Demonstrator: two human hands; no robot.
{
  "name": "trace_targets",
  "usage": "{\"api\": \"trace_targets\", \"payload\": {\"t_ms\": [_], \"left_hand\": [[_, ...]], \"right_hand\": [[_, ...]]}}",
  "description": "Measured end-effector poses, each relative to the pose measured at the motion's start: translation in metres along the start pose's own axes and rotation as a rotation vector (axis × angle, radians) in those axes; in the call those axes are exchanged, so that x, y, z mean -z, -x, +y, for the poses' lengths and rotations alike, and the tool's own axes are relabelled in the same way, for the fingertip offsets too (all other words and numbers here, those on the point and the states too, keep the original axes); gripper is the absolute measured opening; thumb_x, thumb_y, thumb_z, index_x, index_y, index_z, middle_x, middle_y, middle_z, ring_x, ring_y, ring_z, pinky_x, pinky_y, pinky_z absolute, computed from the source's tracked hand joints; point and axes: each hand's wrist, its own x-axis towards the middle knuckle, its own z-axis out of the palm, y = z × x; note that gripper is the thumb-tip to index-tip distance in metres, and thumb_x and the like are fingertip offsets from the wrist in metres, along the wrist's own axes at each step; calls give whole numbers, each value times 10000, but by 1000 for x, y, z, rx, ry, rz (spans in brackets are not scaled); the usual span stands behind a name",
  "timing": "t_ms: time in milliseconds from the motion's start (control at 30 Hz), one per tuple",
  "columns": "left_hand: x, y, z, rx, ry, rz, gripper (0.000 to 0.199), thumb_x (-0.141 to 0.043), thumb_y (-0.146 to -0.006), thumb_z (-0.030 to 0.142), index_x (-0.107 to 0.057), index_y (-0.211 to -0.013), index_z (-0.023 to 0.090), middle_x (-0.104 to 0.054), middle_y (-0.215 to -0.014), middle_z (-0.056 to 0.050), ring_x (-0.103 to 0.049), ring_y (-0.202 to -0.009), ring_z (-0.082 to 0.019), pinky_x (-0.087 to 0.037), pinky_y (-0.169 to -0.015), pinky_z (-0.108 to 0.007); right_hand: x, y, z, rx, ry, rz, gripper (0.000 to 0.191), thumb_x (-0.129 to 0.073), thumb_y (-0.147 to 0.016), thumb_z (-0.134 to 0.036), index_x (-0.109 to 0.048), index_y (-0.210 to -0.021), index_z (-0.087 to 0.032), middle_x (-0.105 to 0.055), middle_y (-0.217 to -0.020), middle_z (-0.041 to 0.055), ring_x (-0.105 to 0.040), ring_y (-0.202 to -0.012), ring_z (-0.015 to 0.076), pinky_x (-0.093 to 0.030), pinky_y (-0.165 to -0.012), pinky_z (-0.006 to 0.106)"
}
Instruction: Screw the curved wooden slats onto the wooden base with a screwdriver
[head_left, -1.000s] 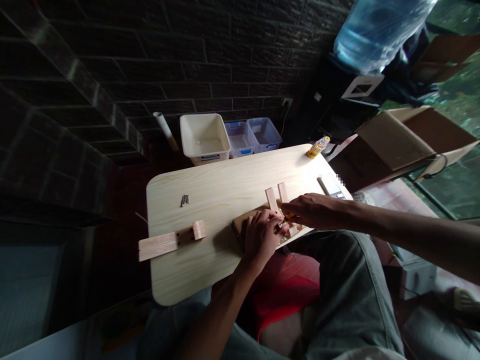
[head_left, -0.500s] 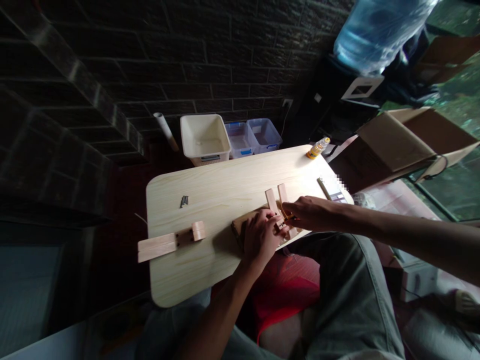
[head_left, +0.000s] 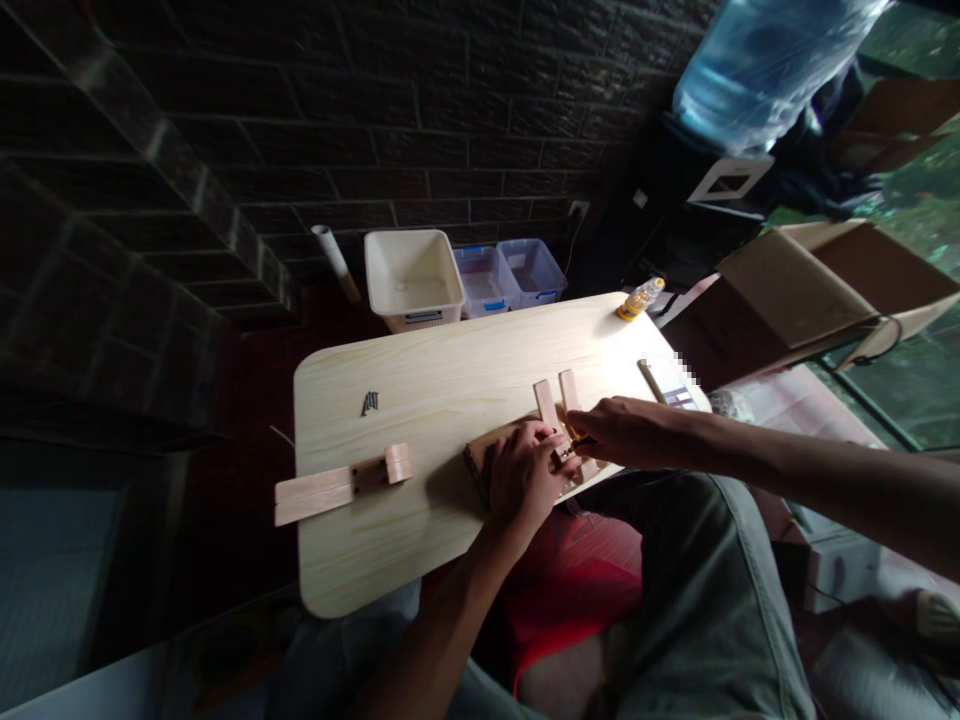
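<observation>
Near the table's front edge, my left hand (head_left: pixel 525 468) lies over a brown board or box (head_left: pixel 484 445), its fingers curled onto light wooden strips (head_left: pixel 546 400) that stick out toward the back. Just right of those fingers, my right hand (head_left: pixel 604 425) is closed around a small tool that looks like a screwdriver (head_left: pixel 579 441), mostly hidden by the fingers. The tool's end meets the wood close to my left fingertips. Small dark holes or screw heads show in the strips there. The exact contact is too small to make out.
On the table (head_left: pixel 442 375) are several dark screws (head_left: pixel 370 403) and joined wooden pieces (head_left: pixel 315 495) overhanging the left edge. A bottle with yellow contents (head_left: pixel 640 300) and a flat phone-like object (head_left: pixel 664 385) lie right. Behind stand a white bin (head_left: pixel 412 275) and blue-tinted boxes (head_left: pixel 529 270).
The whole view has shifted slightly. My right hand has turned a little around the tool, so less of its yellowish part shows. My left hand stays on the wooden strips.
</observation>
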Motion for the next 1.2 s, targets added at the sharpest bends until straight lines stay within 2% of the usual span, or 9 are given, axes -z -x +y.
{"api": "trace_targets", "payload": {"t_ms": [167,267,400,533,667,800,900,1033,1200], "left_hand": [[-1,-1,-1,-10,9,5,251,-839,-897,398,-783,-1130,324,-745,-1199,-15,-704,-1032,-232,-473,-965,-451],[-2,-1,-2,-15,10,17,257,-846,-890,381,-783,-1133,323,-747,-1200,-17,-706,-1016,-232,-472,-980,-455],[-4,0,-2,-22,8,34,250,-843,-893,364,-778,-1130,321,-745,-1189,-18,-703,-1069,-251,-477,-959,-451],[-2,1,-2,-35,-2,36,244,-828,-904,387,-774,-1132,319,-738,-1187,-22,-705,-1027,-240,-490,-949,-441],[0,3,-4,-65,-26,11,275,-819,-905,343,-755,-1172,342,-721,-1225,-13,-705,-1021,-216,-501,-976,-422],[-1,4,-6,-66,-68,-2,242,-831,-880,316,-753,-1109,294,-713,-1240,-28,-699,-1055,-222,-507,-1011,-423],[-2,3,-5,-53,-99,0,247,-835,-867,289,-758,-1101,282,-727,-1212,-29,-699,-1060,-220,-510,-1027,-419],[-2,3,-1,-43,-144,3,195,-827,-873,270,-802,-1065,294,-744,-1190,-36,-689,-1130,-243,-506,-1058,-426],[-1,3,3,-36,-175,3,142,-812,-900,281,-839,-1035,313,-764,-1174,-29,-685,-1153,-241,-503,-1050,-418]], "right_hand": [[2,2,-5,4,26,-33,364,-692,-958,-185,-629,-1303,-90,-774,-959,128,-711,-774,207,-426,-627,300],[6,4,-7,0,20,-57,320,-659,-989,-168,-633,-1300,-97,-765,-948,94,-708,-766,183,-481,-642,290],[11,2,-8,-47,16,-80,249,-639,-1057,-336,-667,-1216,-146,-715,-921,11,-672,-703,123,-580,-649,275],[11,0,-8,-38,35,-66,298,-666,-1044,-390,-671,-1228,-156,-725,-1022,34,-700,-778,135,-621,-691,299],[4,0,-4,68,61,8,306,-679,-1036,-367,-670,-1261,-160,-729,-1141,65,-729,-913,175,-644,-794,360],[-5,3,3,177,34,103,318,-692,-1025,-355,-670,-1282,-169,-713,-1251,84,-726,-1045,215,-638,-896,426],[-9,7,4,206,-39,191,300,-617,-1059,-302,-647,-1307,-136,-699,-1279,131,-719,-1081,245,-628,-909,450],[-10,8,2,263,-197,299,252,-506,-1082,-280,-658,-1206,-123,-673,-1295,183,-646,-1232,308,-560,-1042,527],[-12,9,10,328,-469,372,308,-341,-1107,-230,-591,-1277,-172,-673,-1245,134,-638,-1191,225,-543,-1076,421]]}}
